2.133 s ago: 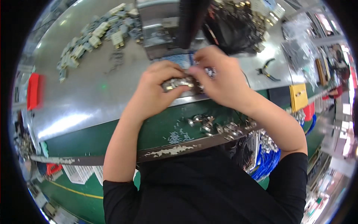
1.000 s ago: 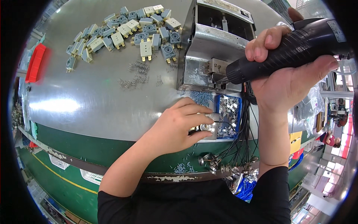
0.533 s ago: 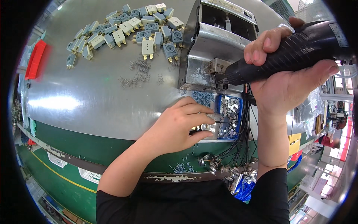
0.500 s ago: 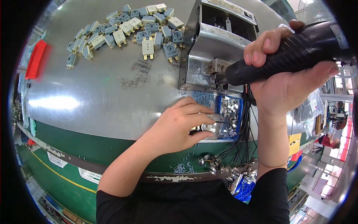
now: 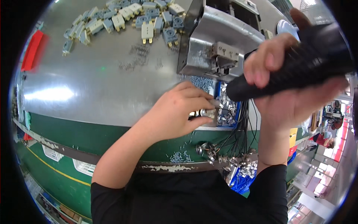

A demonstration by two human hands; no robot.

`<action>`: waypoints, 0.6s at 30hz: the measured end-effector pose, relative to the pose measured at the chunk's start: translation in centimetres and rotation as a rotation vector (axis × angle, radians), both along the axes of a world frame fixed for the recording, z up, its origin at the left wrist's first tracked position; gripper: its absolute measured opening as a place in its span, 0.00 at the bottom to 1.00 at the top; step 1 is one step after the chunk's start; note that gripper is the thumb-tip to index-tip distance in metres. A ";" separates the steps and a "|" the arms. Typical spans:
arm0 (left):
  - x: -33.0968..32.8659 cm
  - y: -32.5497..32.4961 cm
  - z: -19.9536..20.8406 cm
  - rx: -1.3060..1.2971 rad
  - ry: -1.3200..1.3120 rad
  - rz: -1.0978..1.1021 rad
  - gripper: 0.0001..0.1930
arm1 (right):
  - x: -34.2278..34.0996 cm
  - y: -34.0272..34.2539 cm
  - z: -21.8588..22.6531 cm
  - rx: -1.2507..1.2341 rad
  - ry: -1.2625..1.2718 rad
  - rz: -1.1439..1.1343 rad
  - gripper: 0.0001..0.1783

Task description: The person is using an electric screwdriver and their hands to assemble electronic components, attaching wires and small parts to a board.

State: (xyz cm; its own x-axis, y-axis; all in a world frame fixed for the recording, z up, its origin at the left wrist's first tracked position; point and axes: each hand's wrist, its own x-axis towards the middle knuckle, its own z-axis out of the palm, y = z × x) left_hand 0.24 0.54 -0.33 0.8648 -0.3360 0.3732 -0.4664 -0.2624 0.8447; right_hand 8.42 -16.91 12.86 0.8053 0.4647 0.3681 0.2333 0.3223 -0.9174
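Note:
In my right hand (image 5: 278,112) is a thick black electric screwdriver (image 5: 298,63), gripped around its barrel and blurred by motion. Its nose points left above a blue tray (image 5: 238,118) of small shiny metal parts. My left hand (image 5: 175,110) is closed at the tray's left side, thumb and fingers pinching a small round metal part (image 5: 203,112) by a flat metal plate. The fingers cover much of this part. Behind the tray stands a steel screw feeder (image 5: 205,41) with a small block (image 5: 225,52) on its front.
Grey and cream plug-like housings (image 5: 147,31) lie at the back left, springs (image 5: 140,50) in front of them. Bluish screws (image 5: 201,83) heap beside the tray. Black cables (image 5: 244,123) run to round metal pieces (image 5: 205,149). Loose screws (image 5: 180,156) lie near the edge.
The screwdriver's nose has left the feeder's front block and now hangs over the blue tray. My left hand stays at the round part. The whole view has shifted slightly.

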 end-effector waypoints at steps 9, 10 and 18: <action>-0.2 0.0 -0.2 0.011 -0.008 0.018 0.14 | -3.5 -0.8 -2.3 0.050 0.011 -0.060 0.69; -0.2 0.0 -0.3 0.010 -0.009 0.018 0.14 | -3.7 -0.9 -2.6 0.063 -0.005 -0.068 0.69; -0.2 -0.2 -0.2 0.007 -0.015 0.024 0.14 | -3.9 -1.6 -3.0 -0.029 -0.069 -0.081 0.69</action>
